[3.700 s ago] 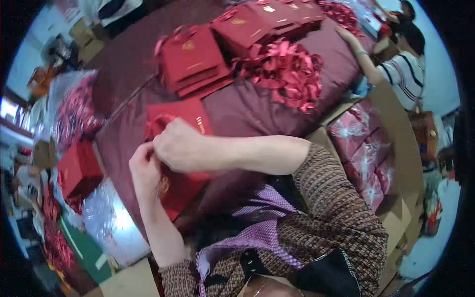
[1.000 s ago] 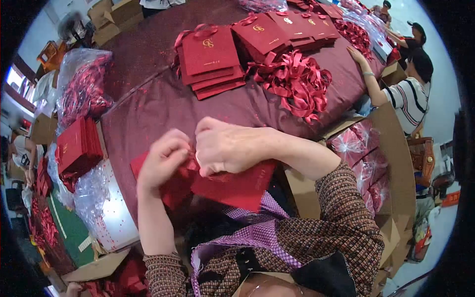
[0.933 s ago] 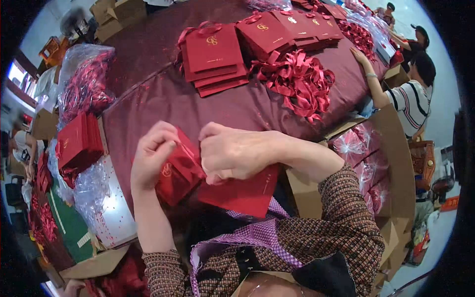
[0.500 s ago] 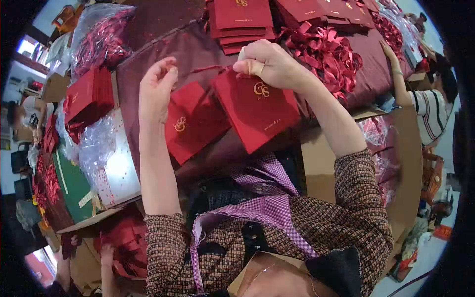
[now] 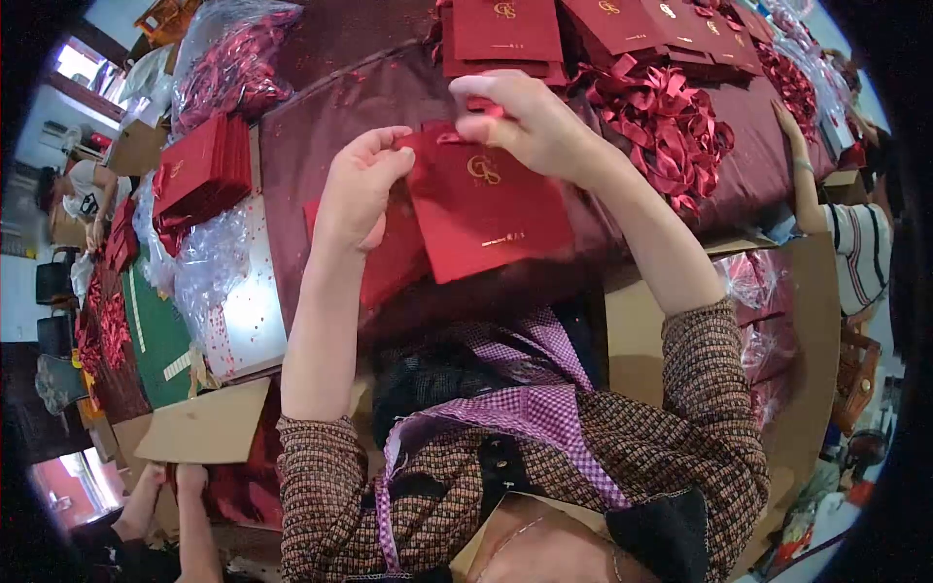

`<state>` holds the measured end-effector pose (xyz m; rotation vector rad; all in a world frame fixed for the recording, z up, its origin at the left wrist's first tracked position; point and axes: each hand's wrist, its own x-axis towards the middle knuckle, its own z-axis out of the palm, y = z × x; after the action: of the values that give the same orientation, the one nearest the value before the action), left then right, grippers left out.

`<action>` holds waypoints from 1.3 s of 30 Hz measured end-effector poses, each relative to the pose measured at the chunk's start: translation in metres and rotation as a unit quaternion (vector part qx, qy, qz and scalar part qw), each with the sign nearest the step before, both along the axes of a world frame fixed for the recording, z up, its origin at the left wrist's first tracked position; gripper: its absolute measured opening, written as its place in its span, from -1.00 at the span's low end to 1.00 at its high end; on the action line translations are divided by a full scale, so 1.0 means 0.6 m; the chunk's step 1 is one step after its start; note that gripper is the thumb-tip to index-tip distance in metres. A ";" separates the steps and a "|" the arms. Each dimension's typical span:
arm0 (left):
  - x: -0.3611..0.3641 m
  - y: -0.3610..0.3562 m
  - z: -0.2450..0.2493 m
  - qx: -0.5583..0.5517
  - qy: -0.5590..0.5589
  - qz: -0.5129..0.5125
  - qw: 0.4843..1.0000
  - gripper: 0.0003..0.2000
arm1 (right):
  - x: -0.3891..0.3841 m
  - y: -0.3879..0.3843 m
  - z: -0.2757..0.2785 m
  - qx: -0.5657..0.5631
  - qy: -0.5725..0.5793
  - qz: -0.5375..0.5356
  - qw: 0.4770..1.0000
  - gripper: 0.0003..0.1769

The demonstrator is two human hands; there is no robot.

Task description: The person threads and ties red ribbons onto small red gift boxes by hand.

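Observation:
A red gift bag (image 5: 496,219) with a gold emblem lies face up in front of me. My right hand (image 5: 530,126) is curled above its top edge, with a bit of red ribbon (image 5: 481,105) showing between thumb and fingers. At the bag's upper left corner is my left hand (image 5: 364,185), thumb and fingertips pinched together; what they hold is hidden. Partly under the first bag and behind my left wrist lies a second red bag (image 5: 397,257).
A heap of red ribbons (image 5: 661,136) lies right of my hands. Stacks of red bags (image 5: 505,34) stand at the back, and more red bags (image 5: 204,170) at the left near clear plastic (image 5: 209,262). Co-workers' arms (image 5: 802,180) show at the sides. A cardboard box (image 5: 812,340) stands at right.
My left hand has moved right, to the top corner of the bag, and its fingers have come together. The bag has turned more upright in view. At lower left, a co-worker's hands now meet a cardboard flap.

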<state>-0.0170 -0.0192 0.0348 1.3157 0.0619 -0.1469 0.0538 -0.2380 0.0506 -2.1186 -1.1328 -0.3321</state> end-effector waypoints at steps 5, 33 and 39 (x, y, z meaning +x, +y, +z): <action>0.026 0.019 -0.008 -0.047 0.002 0.063 0.997 -0.80 | -0.086 -0.056 0.052 -0.099 0.035 0.135 0.985 0.08; -0.005 -0.049 -0.008 0.032 -0.125 0.000 0.992 -0.64 | -0.066 -0.098 -0.038 0.451 0.596 -0.007 0.664 -0.48; -0.006 0.003 0.001 0.146 -0.033 -0.053 0.987 -0.80 | -0.077 -0.107 -0.024 0.423 0.611 0.024 0.669 -0.52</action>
<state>-0.0205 -0.0176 0.0353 1.6172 -0.0444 -0.1893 0.0074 -0.3023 0.0362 -0.9827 -0.0915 0.4986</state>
